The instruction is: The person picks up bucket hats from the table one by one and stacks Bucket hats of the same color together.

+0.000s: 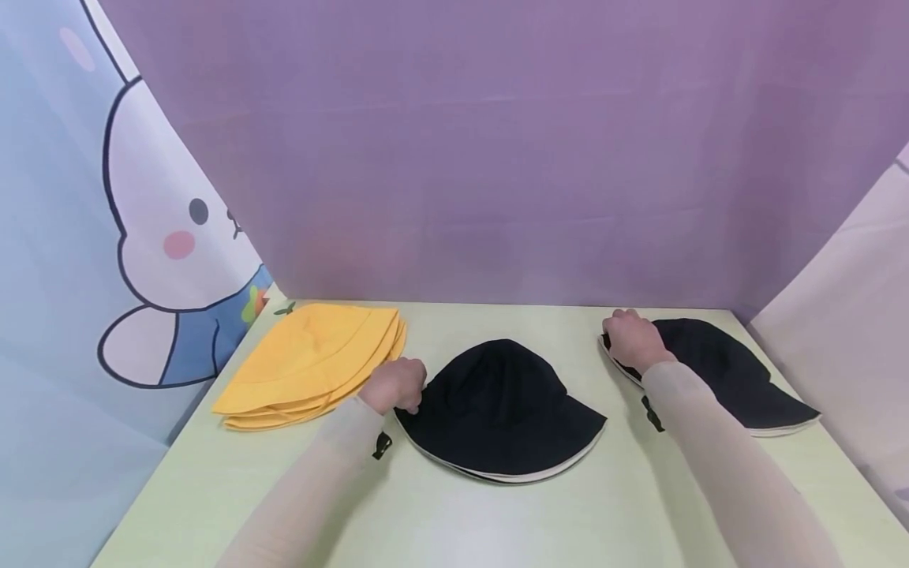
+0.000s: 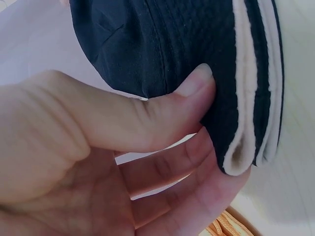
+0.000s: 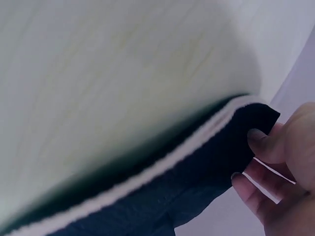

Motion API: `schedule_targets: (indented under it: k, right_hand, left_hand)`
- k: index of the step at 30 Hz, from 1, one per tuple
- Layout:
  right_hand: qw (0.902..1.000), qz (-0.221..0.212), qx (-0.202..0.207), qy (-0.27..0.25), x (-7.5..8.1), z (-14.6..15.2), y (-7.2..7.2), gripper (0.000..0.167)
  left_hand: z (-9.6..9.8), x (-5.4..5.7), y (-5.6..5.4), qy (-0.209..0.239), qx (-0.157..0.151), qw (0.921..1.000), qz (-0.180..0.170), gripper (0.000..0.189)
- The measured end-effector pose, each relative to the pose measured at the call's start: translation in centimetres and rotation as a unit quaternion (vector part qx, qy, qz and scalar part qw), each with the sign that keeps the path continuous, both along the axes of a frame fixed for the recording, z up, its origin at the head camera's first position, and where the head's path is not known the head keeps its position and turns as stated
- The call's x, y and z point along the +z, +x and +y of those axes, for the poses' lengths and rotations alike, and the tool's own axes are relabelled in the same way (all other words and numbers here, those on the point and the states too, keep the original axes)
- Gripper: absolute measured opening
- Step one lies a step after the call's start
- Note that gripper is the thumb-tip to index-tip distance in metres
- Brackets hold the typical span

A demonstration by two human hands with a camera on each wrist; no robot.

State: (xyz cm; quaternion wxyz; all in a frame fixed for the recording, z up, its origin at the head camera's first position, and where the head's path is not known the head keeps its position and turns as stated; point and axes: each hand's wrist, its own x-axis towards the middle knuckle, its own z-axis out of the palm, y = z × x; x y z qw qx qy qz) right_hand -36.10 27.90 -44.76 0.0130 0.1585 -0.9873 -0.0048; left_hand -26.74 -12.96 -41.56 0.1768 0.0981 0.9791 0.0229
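Note:
Two dark bucket hats, folded flat and layered, lie mid-table; the upper black hat (image 1: pixel 497 410) has a pale lining edge. My left hand (image 1: pixel 398 385) pinches the left corner of its brim, thumb (image 2: pixel 197 81) on top and fingers underneath. In the left wrist view a second pale-edged brim (image 2: pixel 268 98) shows just below the gripped one. Over on the right, my right hand (image 1: pixel 634 339) pinches the left brim corner of another folded black hat (image 1: pixel 724 371). The right wrist view shows that hat's pale edge (image 3: pixel 147 177) close over the table, with a shadow beneath it.
A stack of several folded yellow hats (image 1: pixel 312 355) lies at the table's back left, right beside my left hand. The pale green table (image 1: pixel 497 528) ends at a purple backdrop (image 1: pixel 497 158). A curtain with a cartoon rabbit (image 1: pixel 170 197) hangs at the left.

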Motion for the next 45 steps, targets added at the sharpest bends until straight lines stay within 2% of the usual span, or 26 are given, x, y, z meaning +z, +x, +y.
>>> schedule_targets:
  k: [6, 13, 21, 30, 35, 40, 45]
  right_hand:
    - [0.9995, 0.016, 0.018, -0.023, 0.5, -0.2, 0.9, 0.024]
    - [0.9967, 0.037, 0.062, -0.036, 0.8, -0.7, 3.0, 0.031]
    - [0.9901, 0.067, 0.121, -0.018, 0.7, -1.8, 5.8, 0.029]
    - [0.9844, 0.071, 0.159, -0.022, 0.8, -3.0, 8.1, 0.032]
    - [0.9844, 0.054, 0.165, -0.029, 0.7, -3.5, 8.9, 0.032]
    - [0.9851, 0.048, 0.161, -0.036, 0.5, -3.5, 8.9, 0.034]
    - [0.9855, 0.04, 0.146, -0.077, 1.0, -2.7, 8.8, 0.026]
  left_hand:
    - [0.0, -0.1, -0.1, 0.005, 0.0, 1.0, -0.001, 0.022]
    - [-0.1, -0.1, 0.1, 0.013, 0.005, 0.9999, 0.002, 0.021]
    - [-0.2, -0.2, 0.3, 0.023, 0.009, 0.9997, -0.001, 0.021]
    - [-0.4, -0.1, 0.4, 0.016, 0.011, 0.9998, 0.003, 0.02]
    - [-0.4, -0.1, 0.4, 0.019, 0.007, 0.9998, 0.005, 0.021]
    - [-0.3, -0.1, 0.3, 0.022, 0.004, 0.9997, 0.011, 0.02]
    - [-0.2, 0.0, 0.2, 0.019, 0.007, 0.9998, 0.007, 0.021]
